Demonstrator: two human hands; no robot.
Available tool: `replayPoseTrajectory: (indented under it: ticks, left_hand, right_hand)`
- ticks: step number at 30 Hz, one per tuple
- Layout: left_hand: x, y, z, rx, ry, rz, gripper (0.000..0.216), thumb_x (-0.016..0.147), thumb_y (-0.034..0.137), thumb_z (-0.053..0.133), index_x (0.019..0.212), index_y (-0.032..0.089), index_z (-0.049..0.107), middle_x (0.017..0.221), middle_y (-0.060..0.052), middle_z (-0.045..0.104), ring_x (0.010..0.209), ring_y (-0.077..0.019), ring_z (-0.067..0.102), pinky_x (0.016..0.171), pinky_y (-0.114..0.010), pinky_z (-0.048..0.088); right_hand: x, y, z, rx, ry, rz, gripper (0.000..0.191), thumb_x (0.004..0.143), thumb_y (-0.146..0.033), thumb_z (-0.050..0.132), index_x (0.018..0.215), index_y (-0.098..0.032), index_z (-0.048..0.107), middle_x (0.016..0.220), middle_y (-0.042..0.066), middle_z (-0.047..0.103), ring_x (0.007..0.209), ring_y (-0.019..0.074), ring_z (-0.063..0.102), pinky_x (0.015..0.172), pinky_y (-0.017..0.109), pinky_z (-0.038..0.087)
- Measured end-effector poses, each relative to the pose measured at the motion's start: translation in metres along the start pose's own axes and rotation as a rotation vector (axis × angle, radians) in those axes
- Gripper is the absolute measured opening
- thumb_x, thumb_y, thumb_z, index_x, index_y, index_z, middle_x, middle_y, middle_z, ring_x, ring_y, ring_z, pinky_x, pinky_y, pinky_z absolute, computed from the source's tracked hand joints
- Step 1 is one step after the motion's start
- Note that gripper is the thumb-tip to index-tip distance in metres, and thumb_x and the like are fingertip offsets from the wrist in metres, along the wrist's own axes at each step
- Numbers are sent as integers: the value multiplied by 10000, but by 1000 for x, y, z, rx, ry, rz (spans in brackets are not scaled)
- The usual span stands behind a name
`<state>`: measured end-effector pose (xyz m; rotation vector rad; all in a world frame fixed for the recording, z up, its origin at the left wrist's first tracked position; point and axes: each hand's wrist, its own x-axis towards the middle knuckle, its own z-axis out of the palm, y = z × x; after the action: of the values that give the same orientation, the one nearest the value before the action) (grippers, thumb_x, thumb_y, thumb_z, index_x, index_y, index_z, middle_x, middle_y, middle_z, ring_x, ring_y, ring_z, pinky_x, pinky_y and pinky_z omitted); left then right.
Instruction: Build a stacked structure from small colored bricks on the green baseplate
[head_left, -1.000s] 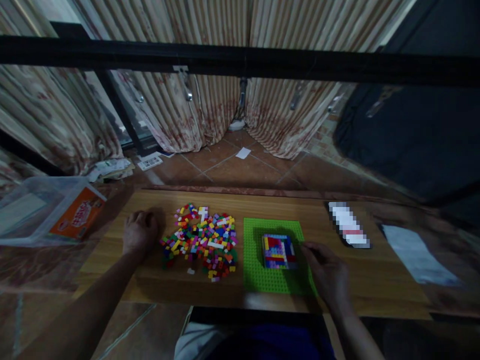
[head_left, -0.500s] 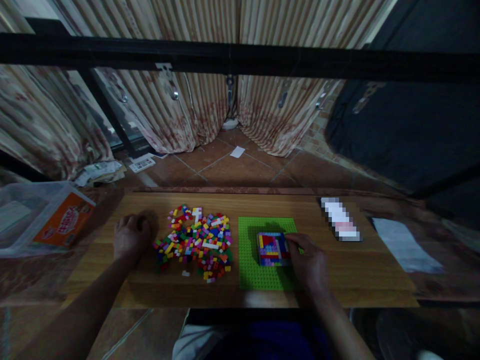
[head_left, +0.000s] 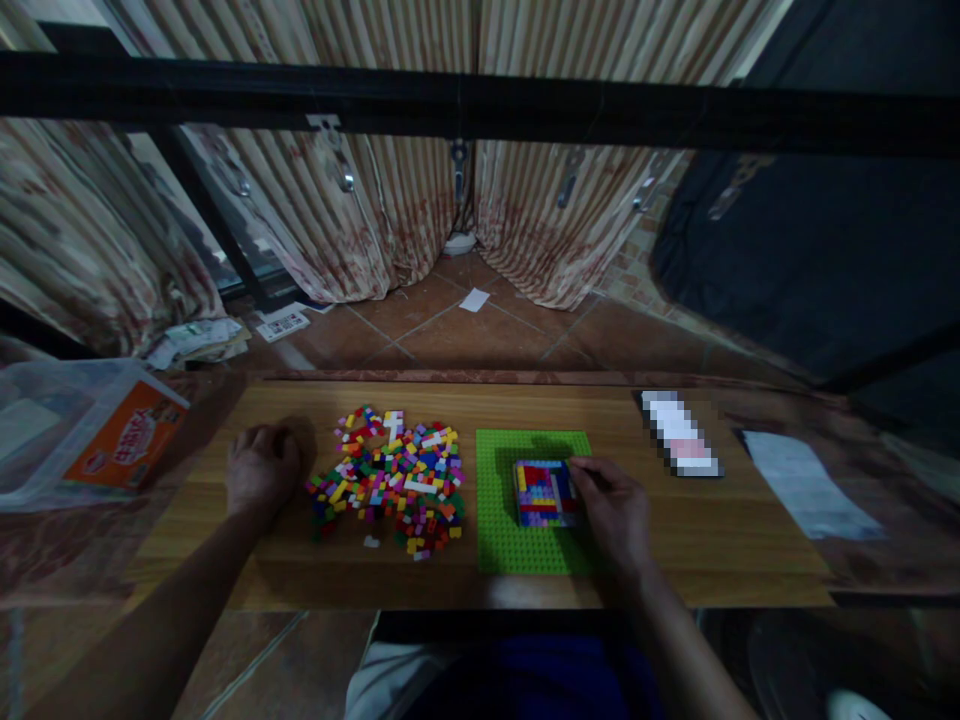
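Note:
My right hand (head_left: 616, 505) is pinched at the upper right corner of a low block of coloured building bricks (head_left: 544, 492). Its fingertips touch or nearly touch that corner, and anything small between them is hidden. The brick block has red, blue, yellow and purple pieces showing on top. Under it lies a bright green studded baseplate (head_left: 499, 545). My left hand (head_left: 262, 468) rests on the table with its fingers curled in, and no object shows in it. Just right of that hand spreads a pile of loose coloured bricks (head_left: 397, 475).
The wooden table (head_left: 337, 585) carries a phone with a pixelated screen (head_left: 679, 435) at the right. Beyond its right end lies a white sheet (head_left: 814, 485). A clear plastic bin (head_left: 45, 470) with an orange label stands off the left end. Striped curtains (head_left: 405, 220) hang behind.
My right hand's fingers have shifted slightly at the brick block's corner, and the green patch seen between them is now covered. My left hand stays put. The view has tilted slightly.

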<state>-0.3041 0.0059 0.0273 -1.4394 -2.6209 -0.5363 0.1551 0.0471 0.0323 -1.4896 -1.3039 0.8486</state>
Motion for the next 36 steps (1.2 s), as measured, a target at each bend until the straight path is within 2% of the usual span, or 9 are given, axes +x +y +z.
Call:
replayPoseTrajectory:
  ticks: [3,6,10,15,20,26,36]
  left_hand:
    - [0,1,-1,-8,-3,2,292,875,324,450,1032,168,641,1130,-161,613,1153,-348,529,950,-492,448]
    - [-1,2,-2,-9,-8,3,306,873,310,453,1055,145,635,1154,-183,607,1164,-354,521,955,-499,446]
    - [0,2,-2,19,-19,-10,326,870,307,444,1057,125,639,1160,-185,603,1164,-349,519,973,-479,441]
    - [0,3,-3,34,-21,-8,317,872,321,438,1049,158,645,1100,-146,608,1138,-328,521,975,-461,436]
    - [0,5,-4,60,-36,-1,370,880,327,416,1088,115,638,1131,-154,599,1120,-313,515,994,-433,427]
    - [0,4,-3,52,-34,-11,374,876,336,420,1093,124,639,1156,-166,596,1121,-311,513,979,-440,436]
    - [0,6,-5,51,-45,-14,381,866,345,407,1089,132,630,1145,-164,589,1134,-313,499,992,-446,429]
  right_hand:
    - [2,-1,4,79,39,129,319,689,-461,720,831,-175,732,866,73,736,778,209,671,705,341,539]
    - [3,0,5,96,68,186,333,659,-449,729,835,-166,727,840,78,742,757,215,674,689,344,539]
    - [3,1,4,32,84,167,320,674,-429,701,848,-161,724,850,85,739,744,217,675,693,350,534]
    - [-1,-4,3,-61,55,116,334,707,-466,681,856,-173,735,879,91,741,784,231,680,724,362,532]
    - [-1,-2,2,17,42,118,393,704,-516,697,870,-162,736,884,98,748,787,228,684,724,356,540]
    - [4,-3,2,62,78,140,421,696,-550,695,850,-161,734,856,91,754,796,231,685,714,341,533]
    - [11,5,3,0,-46,132,484,746,-610,646,908,-167,756,939,95,758,853,249,691,757,356,531]
